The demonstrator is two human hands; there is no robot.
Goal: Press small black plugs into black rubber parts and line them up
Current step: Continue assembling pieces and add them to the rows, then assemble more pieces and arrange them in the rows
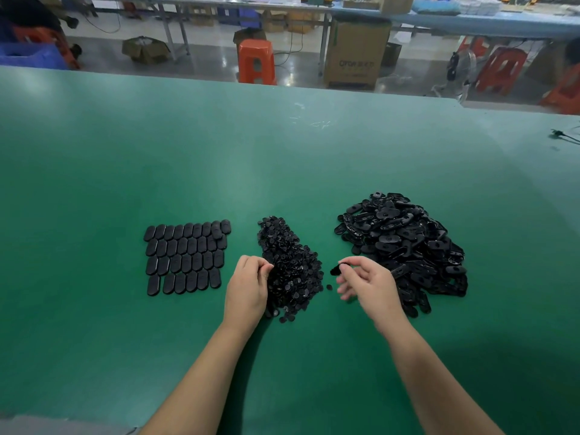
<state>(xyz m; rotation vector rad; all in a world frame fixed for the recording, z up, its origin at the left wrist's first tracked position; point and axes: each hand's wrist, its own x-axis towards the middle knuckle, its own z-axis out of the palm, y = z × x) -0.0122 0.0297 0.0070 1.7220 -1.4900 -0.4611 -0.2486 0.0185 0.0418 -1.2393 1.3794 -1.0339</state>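
fingers of your left hand [248, 285] are curling into the plug pile [290, 268], seemingly picking one; your right hand [365, 282] is pinching a rubber part [336, 269], readying it for pressing.

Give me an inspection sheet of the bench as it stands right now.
Surface: green table, faint scuffs toward the far edge.
Job's things: lined-up rubber parts in rows at left; plug pile in the middle; loose rubber parts heap at right.
Clutter: one stray plug between the hands.
Hands: left hand with fingers at the plug pile, any hold hidden; right hand pinches a rubber part.
Cables: black lead at the table's right edge.
Surroundings: orange stool, cardboard box, benches beyond.
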